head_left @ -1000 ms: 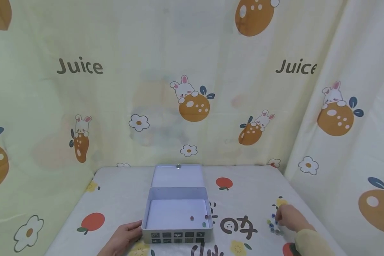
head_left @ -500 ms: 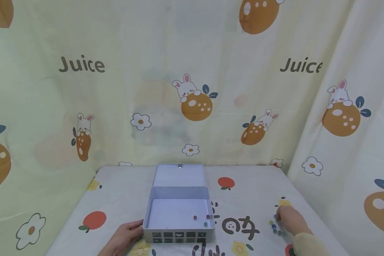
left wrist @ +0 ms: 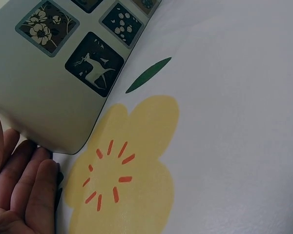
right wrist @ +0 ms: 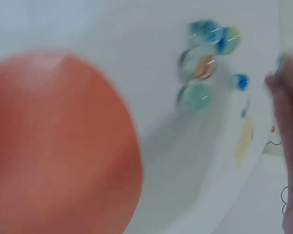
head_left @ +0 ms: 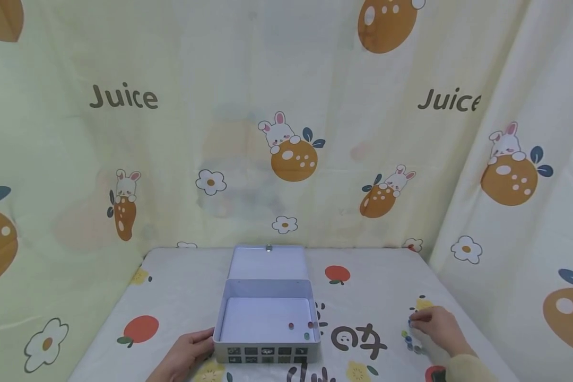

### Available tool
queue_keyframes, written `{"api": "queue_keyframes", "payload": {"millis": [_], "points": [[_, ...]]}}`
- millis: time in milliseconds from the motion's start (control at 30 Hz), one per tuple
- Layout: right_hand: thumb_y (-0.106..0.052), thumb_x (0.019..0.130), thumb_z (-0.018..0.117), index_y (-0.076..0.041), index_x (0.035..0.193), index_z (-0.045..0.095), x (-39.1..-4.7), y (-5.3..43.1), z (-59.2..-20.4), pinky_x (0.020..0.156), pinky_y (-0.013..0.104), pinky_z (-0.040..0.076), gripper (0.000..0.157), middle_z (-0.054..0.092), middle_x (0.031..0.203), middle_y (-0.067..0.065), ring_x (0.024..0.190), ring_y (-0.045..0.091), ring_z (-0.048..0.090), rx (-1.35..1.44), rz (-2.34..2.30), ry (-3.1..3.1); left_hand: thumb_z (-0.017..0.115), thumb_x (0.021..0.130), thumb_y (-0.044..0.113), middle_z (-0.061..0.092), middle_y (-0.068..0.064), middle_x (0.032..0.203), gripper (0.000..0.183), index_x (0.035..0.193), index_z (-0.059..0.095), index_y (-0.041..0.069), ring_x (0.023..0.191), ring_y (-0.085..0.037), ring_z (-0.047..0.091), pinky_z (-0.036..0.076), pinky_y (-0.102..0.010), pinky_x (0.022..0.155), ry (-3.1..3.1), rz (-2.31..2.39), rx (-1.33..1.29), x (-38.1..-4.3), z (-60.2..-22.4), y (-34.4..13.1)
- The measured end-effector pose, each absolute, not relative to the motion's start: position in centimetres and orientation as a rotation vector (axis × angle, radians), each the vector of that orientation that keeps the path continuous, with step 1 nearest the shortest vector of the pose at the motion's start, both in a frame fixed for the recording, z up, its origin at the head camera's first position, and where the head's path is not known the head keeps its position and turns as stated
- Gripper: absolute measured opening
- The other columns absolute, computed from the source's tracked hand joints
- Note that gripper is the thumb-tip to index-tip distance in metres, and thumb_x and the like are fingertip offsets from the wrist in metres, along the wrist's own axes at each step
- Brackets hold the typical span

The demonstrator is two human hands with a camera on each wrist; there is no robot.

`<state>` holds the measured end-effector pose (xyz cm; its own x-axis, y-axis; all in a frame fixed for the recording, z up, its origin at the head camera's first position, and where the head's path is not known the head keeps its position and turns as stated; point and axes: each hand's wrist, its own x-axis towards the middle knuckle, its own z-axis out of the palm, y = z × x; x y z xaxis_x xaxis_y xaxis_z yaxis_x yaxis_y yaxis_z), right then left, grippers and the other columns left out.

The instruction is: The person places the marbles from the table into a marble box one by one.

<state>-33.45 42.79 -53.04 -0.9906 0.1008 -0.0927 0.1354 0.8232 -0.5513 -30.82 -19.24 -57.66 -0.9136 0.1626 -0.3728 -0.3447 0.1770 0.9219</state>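
A pale metal box [head_left: 267, 346] with its lid [head_left: 267, 262] swung back stands on the table, dark picture squares along its front. Inside, toward the right, lie a few small marbles [head_left: 291, 326]. My left hand [head_left: 187, 350] touches the box's left side near the front corner, fingers relaxed. Out to the right, my right hand [head_left: 436, 324] pinches a bluish glass marble [right wrist: 282, 59] between thumb and fingertips, just above the table. Below the hand sits a loose group of marbles [head_left: 409, 346]. In the right wrist view these include a green marble [right wrist: 195, 97] and a blue marble [right wrist: 240, 82].
A patterned cloth [head_left: 363, 297] with printed fruit and flowers covers the table. Behind it hangs a cream curtain [head_left: 172, 159], which also runs along both sides.
My right hand was reaching down at the marbles, its fingertips hidden; now it has turned and lifted slightly, a marble pinched in its fingers. The left hand stays at the box.
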Motion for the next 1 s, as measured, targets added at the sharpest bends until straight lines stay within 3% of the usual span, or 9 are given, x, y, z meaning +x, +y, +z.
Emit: {"api": "queue_keyframes", "payload": {"millis": [100, 333, 633, 1000], "points": [[-0.013, 0.089, 0.078, -0.004, 0.107, 0.078, -33.6, 42.1, -52.6, 0.079, 0.039, 0.064, 0.019, 0.078, 0.104, 0.011, 0.09, 0.02, 0.073, 0.185, -1.141, 2.874, 0.071, 0.096, 0.033, 0.053, -0.024, 0.149, 0.07, 0.148, 0.046, -0.005, 0.141, -0.042, 0.05, 0.047, -0.056, 0.113, 2.074, 1.794, -0.155, -30.8, -57.6, -19.4], [-0.023, 0.093, 0.077, -0.004, 0.112, 0.077, -34.2, 37.4, -50.2, 0.084, 0.037, 0.062, 0.027, 0.078, 0.109, 0.01, 0.096, 0.016, 0.071, 0.029, -1.393, 2.803, 0.072, 0.096, 0.033, 0.055, -0.023, 0.148, 0.068, 0.147, 0.048, -0.005, 0.14, -0.041, 0.051, 0.047, -0.056, 0.113, 2.07, 1.806, -0.147, -30.8, -57.5, -19.4], [-0.018, 0.093, 0.076, -0.005, 0.112, 0.078, -36.3, 27.4, -48.0, 0.095, 0.042, 0.062, 0.023, 0.078, 0.108, 0.009, 0.098, 0.017, 0.072, -0.189, -1.573, 2.691, 0.073, 0.095, 0.032, 0.055, -0.025, 0.147, 0.069, 0.146, 0.048, -0.006, 0.14, -0.043, 0.05, 0.05, -0.055, 0.111, 2.057, 1.809, -0.165, -30.7, -57.5, -19.2], [-0.015, 0.091, 0.078, -0.011, 0.104, 0.081, -38.1, 17.8, -47.8, 0.085, 0.035, 0.064, 0.014, 0.079, 0.103, 0.006, 0.092, 0.017, 0.075, -0.367, -1.605, 2.593, 0.072, 0.095, 0.036, 0.054, -0.023, 0.149, 0.071, 0.148, 0.047, -0.004, 0.141, -0.043, 0.049, 0.048, -0.057, 0.111, 2.08, 1.779, -0.149, -30.9, -57.7, -19.3]]}}
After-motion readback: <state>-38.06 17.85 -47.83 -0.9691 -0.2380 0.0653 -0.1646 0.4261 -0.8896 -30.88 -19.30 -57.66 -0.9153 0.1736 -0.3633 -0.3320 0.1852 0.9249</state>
